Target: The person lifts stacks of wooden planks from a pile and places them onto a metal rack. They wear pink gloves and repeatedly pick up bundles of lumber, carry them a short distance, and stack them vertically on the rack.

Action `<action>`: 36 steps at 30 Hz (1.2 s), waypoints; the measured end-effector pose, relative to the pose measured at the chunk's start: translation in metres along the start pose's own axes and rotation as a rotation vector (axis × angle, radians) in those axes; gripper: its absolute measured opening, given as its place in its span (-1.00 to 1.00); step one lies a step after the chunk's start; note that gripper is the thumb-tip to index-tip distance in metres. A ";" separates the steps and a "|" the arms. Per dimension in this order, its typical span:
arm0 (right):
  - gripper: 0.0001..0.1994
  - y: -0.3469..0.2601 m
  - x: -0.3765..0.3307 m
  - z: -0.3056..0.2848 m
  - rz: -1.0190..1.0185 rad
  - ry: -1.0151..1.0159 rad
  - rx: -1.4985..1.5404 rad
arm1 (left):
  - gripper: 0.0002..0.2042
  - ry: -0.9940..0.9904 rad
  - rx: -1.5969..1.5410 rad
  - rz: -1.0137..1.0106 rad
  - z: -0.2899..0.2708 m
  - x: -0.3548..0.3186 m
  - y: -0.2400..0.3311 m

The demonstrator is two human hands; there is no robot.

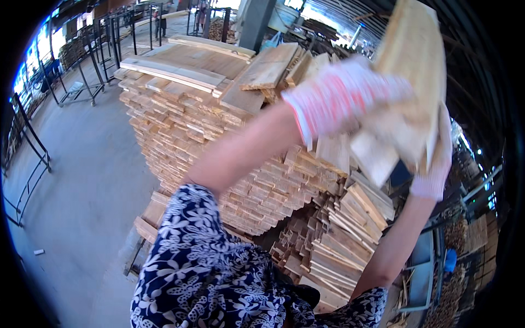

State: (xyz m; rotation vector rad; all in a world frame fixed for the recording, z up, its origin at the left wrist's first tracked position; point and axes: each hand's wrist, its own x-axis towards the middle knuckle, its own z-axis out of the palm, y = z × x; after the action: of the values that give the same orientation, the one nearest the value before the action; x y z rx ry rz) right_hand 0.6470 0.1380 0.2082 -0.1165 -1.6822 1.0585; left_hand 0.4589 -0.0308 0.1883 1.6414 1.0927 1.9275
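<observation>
Both of my hands wear white knitted gloves, with pink showing on the left one. Raised at the upper right is a pale wooden board (418, 54), standing nearly upright, with shorter wooden pieces (374, 158) bunched at its lower end. My left hand (350, 98), blurred by motion, is closed on this bundle from the left; some of its fingers are hidden. On the right edge my right hand (437, 161) grips the boards, its fingertips mostly behind the wood. Beyond my left arm stands a large stack of boards (180, 117), with loose planks (270, 65) lying tilted on top.
A lower, fanned pile of boards (342, 246) lies in front of me, right of the stack. Black metal racks (82, 82) stand on the grey floor (87, 191) at left. A grey post (257, 24) rises behind the stack. A light-blue metal frame (424, 273) is at lower right.
</observation>
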 end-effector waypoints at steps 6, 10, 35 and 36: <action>-0.41 0.023 0.094 0.121 0.435 -0.211 0.217 | -0.52 0.010 -0.307 -0.273 -0.128 0.049 0.009; -0.43 0.087 0.103 0.175 0.121 -0.490 -0.353 | -0.47 0.114 0.273 -0.644 -0.213 0.048 -0.048; -0.59 0.217 0.027 -0.070 0.218 -0.219 -0.913 | -0.36 -0.028 0.863 -0.663 -0.272 0.035 -0.074; -0.60 0.232 0.010 -0.088 0.337 -0.187 -0.838 | -0.39 -0.013 0.825 -0.677 -0.280 0.028 -0.076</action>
State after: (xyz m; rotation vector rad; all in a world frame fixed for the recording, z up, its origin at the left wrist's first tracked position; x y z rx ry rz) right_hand 0.6182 0.3328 0.0568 -0.8863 -2.2389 0.5382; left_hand 0.1716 -0.0502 0.1450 1.3064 2.2649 1.0648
